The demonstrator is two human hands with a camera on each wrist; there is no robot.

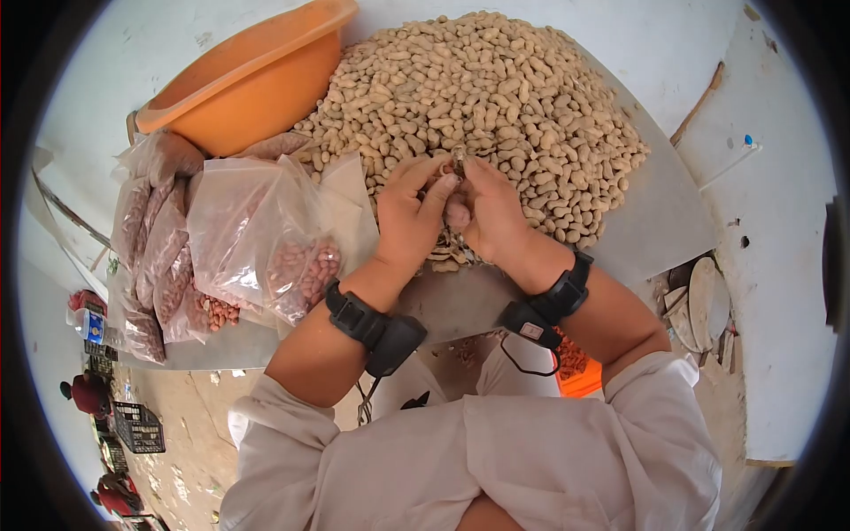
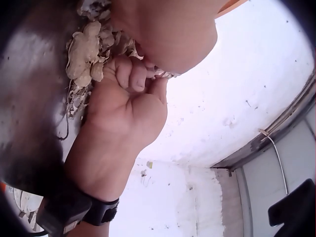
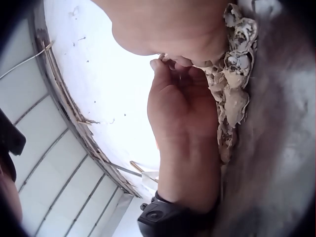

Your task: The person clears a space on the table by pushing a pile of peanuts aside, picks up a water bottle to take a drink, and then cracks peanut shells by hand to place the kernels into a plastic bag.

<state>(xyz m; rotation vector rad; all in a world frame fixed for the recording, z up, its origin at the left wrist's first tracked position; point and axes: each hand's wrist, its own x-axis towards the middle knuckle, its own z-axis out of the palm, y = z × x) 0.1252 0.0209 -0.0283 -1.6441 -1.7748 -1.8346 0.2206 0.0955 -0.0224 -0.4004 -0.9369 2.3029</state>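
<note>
Grey desk (image 1: 660, 217), well loaded: big peanut heap (image 1: 496, 84), broken shells (image 3: 239, 64) at its near side, plastic bags (image 1: 232, 221) alongside!

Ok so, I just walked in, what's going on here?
A person is working over a table, left hand and right hand close together, pinching what looks like a peanut between them. Broken shells lie just below the hands. A big heap of peanuts in their shells lies in front, with clear bags of reddish shelled nuts and an orange tub off to the left.
</note>
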